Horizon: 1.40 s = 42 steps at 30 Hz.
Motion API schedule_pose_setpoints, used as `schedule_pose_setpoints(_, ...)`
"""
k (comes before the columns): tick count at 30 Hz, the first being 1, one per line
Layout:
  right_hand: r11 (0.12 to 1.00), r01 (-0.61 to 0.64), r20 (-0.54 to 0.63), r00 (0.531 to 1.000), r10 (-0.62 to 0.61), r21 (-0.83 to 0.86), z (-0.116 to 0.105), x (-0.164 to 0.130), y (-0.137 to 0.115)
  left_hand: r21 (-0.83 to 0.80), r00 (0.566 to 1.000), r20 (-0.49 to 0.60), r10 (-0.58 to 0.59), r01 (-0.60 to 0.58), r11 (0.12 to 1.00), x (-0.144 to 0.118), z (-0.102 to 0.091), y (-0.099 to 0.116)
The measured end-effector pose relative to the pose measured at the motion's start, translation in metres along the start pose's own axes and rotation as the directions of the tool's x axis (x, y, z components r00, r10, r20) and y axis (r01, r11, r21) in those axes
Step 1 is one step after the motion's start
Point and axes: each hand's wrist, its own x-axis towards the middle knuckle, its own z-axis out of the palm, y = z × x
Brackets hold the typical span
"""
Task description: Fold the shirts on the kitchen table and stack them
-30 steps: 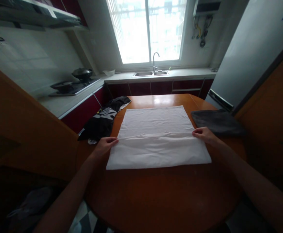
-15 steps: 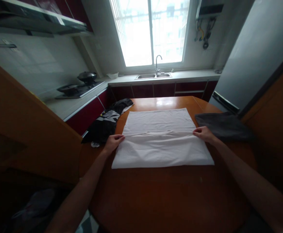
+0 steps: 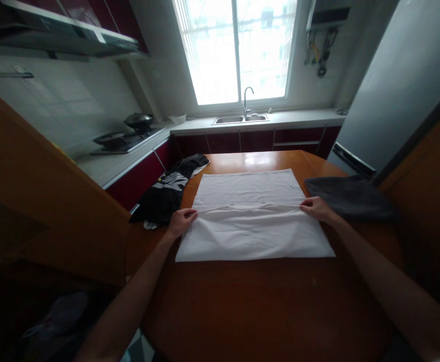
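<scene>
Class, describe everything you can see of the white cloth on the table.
The white cloth is a plain, roughly square piece of thin-looking fabric lying flat on the round wooden table. A raised crease runs across its middle from side to side, with faint wrinkles nearer the person. The left hand pinches its left edge at the crease, and the right hand pinches its right edge.

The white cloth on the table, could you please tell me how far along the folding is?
Done: the white cloth lies flat on the table, with one crease across its middle. In hand: the left hand and right hand pinch that crease at its two ends. Left: the cloth is not yet folded small, and the black garment and the grey cloth lie untouched beside it.
</scene>
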Motion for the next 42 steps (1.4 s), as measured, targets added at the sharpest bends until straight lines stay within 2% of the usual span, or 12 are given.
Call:
schedule_pose_setpoints(3, 0.976, 0.019, 0.051, 0.999, -0.008, -0.219, -0.002, 0.0, -0.006, 0.202, 0.995, 0.097, 0.023, -0.042, 0.978, 0.007, -0.002, 0.012)
schedule_pose_setpoints(6, 0.922, -0.001, 0.026, 1.0, 0.012, -0.388, 0.002, 0.003, -0.027, 0.273, 0.992, 0.125, 0.024, -0.058, 0.96, 0.016, 0.011, 0.036)
schedule_pose_setpoints(12, 0.937, -0.006, 0.052, 0.998, 0.026, -0.348, 0.046, 0.023, -0.088, 0.394, 0.991, 0.134, -0.025, -0.031, 0.919, 0.032, 0.077, 0.1)
schedule_pose_setpoints(15, 0.938, -0.037, 0.051, 0.997, 0.057, -0.344, 0.067, 0.031, -0.103, 0.432, 0.989, 0.113, -0.095, 0.037, 0.901, 0.036, 0.1, 0.117)
schedule_pose_setpoints(21, 0.939, -0.05, 0.059, 0.995, 0.074, -0.34, 0.074, 0.038, -0.105, 0.409, 0.989, 0.104, -0.104, 0.053, 0.911, 0.037, 0.109, 0.114)
schedule_pose_setpoints(27, 0.927, -0.069, 0.026, 0.996, 0.084, -0.369, 0.074, 0.031, -0.11, 0.387, 0.997, 0.008, -0.072, 0.064, 0.92, 0.029, 0.11, 0.114)
schedule_pose_setpoints(30, 0.914, -0.119, -0.087, 0.992, 0.092, -0.388, 0.078, 0.019, -0.121, 0.398, 0.999, -0.033, 0.032, -0.016, 0.917, 0.021, 0.11, 0.123)
schedule_pose_setpoints(32, 0.91, -0.144, -0.194, 0.978, 0.073, -0.389, 0.085, 0.008, -0.131, 0.408, 0.987, 0.016, 0.159, -0.152, 0.9, 0.012, 0.115, 0.132)
schedule_pose_setpoints(34, 0.917, -0.088, -0.235, 0.972, -0.006, -0.388, 0.096, -0.005, -0.14, 0.407, 0.954, 0.13, 0.27, -0.3, 0.863, 0.001, 0.125, 0.142)
schedule_pose_setpoints(37, 0.915, 0.064, -0.135, 0.983, -0.127, -0.398, 0.118, -0.023, -0.149, 0.42, 0.904, 0.271, 0.331, -0.42, 0.804, -0.016, 0.146, 0.15)
schedule_pose_setpoints(40, 0.92, 0.092, -0.013, 0.994, -0.105, -0.382, 0.135, -0.031, -0.149, 0.449, 0.889, 0.334, 0.314, -0.443, 0.776, -0.026, 0.16, 0.15)
schedule_pose_setpoints(42, 0.927, 0.082, 0.02, 0.997, -0.08, -0.366, 0.14, -0.031, -0.147, 0.465, 0.887, 0.341, 0.311, -0.446, 0.764, -0.027, 0.162, 0.148)
